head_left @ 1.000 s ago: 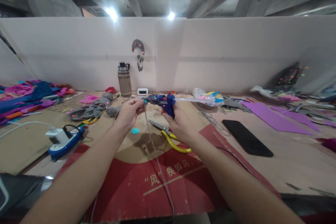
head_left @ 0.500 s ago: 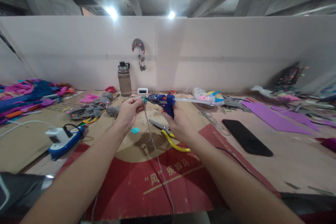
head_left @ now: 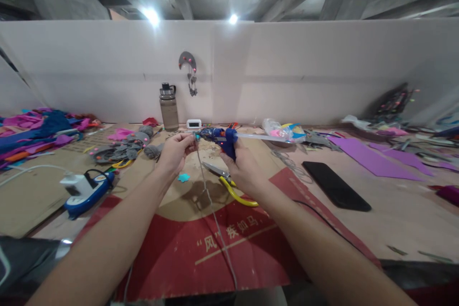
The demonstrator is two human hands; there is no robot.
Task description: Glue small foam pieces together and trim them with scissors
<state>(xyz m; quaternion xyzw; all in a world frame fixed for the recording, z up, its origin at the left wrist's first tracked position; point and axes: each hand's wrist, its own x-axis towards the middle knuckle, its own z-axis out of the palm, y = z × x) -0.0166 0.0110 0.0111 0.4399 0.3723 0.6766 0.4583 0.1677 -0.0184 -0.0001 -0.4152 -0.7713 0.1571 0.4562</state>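
Glue gun point(head_left: 226, 137) grasped in right hand point(head_left: 245, 165), long axis crosswise, aimed left at teal piece point(head_left: 197, 137) pinched in left hand point(head_left: 175, 155).

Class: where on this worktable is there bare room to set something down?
Tabletop between the phone, purple sheets and front-edge scraps; brown board left of the power strip. Crowded: far left, coloured strips; centre, scissors and held glue gun.
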